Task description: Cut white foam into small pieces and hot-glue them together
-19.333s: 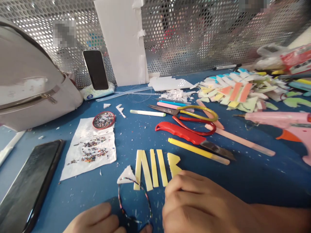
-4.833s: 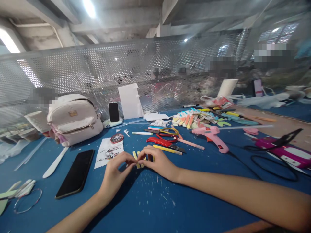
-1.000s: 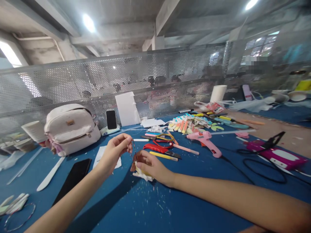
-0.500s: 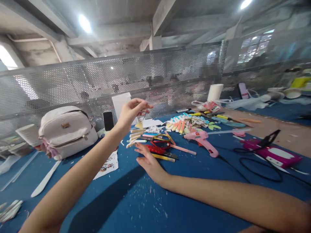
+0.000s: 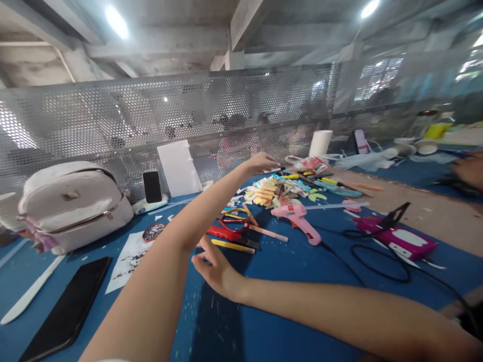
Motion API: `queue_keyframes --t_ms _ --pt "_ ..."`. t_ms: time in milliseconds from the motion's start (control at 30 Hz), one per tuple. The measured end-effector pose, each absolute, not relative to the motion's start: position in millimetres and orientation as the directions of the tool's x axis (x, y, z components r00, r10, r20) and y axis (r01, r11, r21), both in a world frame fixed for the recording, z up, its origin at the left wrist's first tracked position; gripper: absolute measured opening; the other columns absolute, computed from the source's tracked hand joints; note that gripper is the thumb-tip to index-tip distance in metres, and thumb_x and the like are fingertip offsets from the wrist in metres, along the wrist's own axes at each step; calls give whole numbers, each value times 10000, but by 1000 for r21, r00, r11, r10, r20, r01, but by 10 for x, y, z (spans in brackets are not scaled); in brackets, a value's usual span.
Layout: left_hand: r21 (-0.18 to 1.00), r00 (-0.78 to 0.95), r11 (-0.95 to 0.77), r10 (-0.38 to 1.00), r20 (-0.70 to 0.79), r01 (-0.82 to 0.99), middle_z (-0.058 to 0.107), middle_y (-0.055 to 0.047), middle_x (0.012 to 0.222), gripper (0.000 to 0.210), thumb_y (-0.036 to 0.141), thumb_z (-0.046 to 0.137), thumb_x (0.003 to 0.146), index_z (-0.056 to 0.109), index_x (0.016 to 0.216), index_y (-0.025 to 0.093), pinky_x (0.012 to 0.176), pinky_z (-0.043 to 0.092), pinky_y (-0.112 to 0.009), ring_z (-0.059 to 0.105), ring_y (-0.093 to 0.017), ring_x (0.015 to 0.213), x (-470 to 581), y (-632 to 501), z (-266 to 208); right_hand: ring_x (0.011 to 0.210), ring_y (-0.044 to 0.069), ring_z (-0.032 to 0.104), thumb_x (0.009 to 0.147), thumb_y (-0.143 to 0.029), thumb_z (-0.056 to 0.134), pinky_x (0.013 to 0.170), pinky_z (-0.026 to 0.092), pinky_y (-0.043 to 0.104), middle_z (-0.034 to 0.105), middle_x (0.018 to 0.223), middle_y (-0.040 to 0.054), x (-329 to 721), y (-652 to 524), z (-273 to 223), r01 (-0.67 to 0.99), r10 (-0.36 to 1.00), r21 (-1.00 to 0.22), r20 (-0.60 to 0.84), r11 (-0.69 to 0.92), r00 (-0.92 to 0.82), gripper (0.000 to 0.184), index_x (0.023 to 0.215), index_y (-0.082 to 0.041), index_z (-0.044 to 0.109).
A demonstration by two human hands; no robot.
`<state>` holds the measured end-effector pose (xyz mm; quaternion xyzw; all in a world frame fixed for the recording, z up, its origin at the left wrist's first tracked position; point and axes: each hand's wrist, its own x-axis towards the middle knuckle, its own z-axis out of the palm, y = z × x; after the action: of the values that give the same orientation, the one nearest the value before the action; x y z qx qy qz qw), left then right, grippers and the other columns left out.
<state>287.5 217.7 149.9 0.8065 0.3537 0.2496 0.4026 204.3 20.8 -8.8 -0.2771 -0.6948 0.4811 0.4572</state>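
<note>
My left hand (image 5: 263,162) is stretched far forward, its fingers pointing out over the back of a pile of folded coloured paper pieces (image 5: 260,193). No held thing shows in it. My right hand (image 5: 221,275) hovers nearer to me, thumb and forefinger bent toward each other. My left forearm crosses in front and hides its fingertips, so what they hold is not visible. Just beyond the right hand are yellow-handled scissors (image 5: 241,213), a red-handled tool (image 5: 222,232) and a yellow stick (image 5: 233,246).
A pink glue gun (image 5: 298,218) and a magenta box with a black cable (image 5: 396,239) lie to the right. On the left are a white backpack (image 5: 75,206), a black phone (image 5: 68,306) and a red-rimmed dish (image 5: 153,232). Another person's hand (image 5: 470,168) is at the far right.
My left hand has moved forward and right, from above the cream paper strips to the paper pile. Those strips are now behind my left forearm. The view has swung slightly right.
</note>
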Motion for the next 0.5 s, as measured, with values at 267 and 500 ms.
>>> queue_keyframes --t_ms 267,500 --pt "747 585 -514 784 208 422 620 -88 1196 333 352 595 935 579 1206 158 854 554 -425 640 -215 1010 2535 2140 1559 1057 168 625 869 -44 448 815 473 273 676 1110 35 2055 196 -44 -36 759 -884 420 465 -497 349 1134 -229 580" --pt "742 264 -434 901 344 512 624 -82 1186 336 374 587 937 587 1193 157 853 553 -422 640 -222 1007 1235 1876 1419 942 157 634 844 0 415 719 458 232 708 971 6 2082 117 91 91 665 -804 416 587 -621 350 1042 -210 614"
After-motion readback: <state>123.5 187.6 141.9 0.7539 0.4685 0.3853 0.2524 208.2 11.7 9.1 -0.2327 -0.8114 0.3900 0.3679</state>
